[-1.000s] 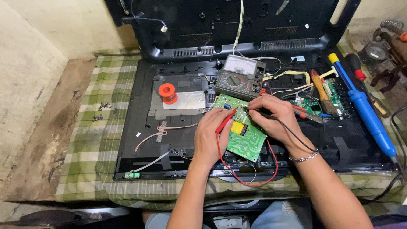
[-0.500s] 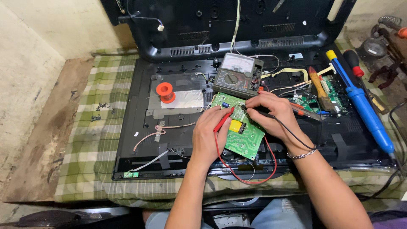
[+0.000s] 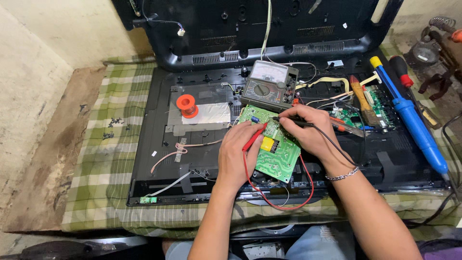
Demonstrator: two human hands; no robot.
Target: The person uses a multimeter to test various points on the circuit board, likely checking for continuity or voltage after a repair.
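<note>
Fingers (image 3: 250,139) pinching probes (image 3: 255,137) — circuit board (image 3: 281,154).

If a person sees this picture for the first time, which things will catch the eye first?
At the centre, the left hand holds a red probe and the right hand a black probe, both on a green circuit board. Just behind stands an analog multimeter; an orange spool lies to the left, a long blue tool to the right.

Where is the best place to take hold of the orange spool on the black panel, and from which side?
Grip the orange spool by its round rim, coming from above: it stands upright on its flat end, with open space around it and both hands away at the green board.
</note>
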